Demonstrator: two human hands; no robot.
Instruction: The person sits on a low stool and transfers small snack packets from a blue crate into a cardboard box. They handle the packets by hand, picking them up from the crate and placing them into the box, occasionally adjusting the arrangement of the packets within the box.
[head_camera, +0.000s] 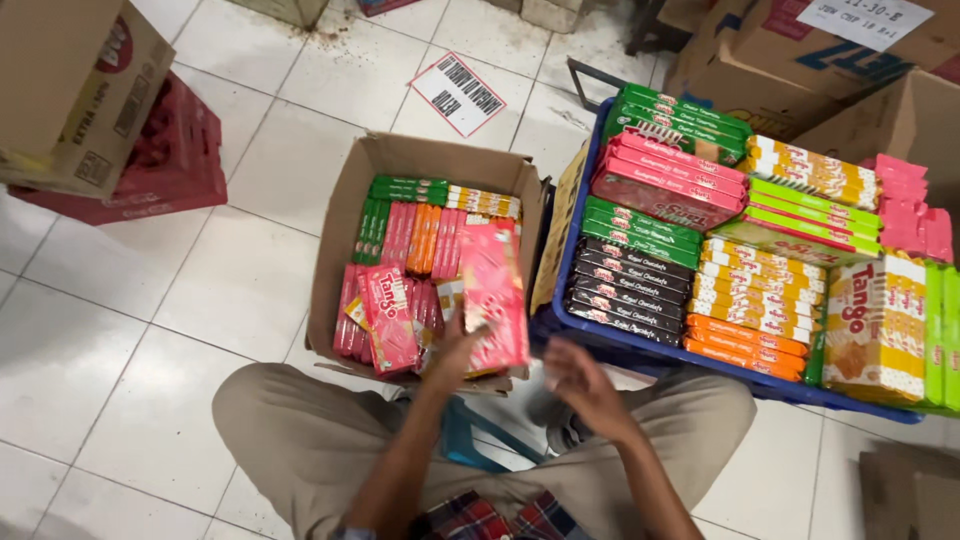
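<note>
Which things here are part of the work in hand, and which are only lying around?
In use:
left hand holding a pink pack
right hand, empty
open box of packs
blue crate of stacked packs

Lying about:
paper sign on the floor
red crate
closed cartons

left hand (455, 350) raised and gripping, right hand (580, 380) open, fingers loose

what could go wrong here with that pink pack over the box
The left hand holds the pink pack only by its lower edge, so it could tip and fall. The cardboard box already looks crowded with packs lying askew, so squeezing may crush them. The right hand is free beside the blue crate, giving no support.
</note>
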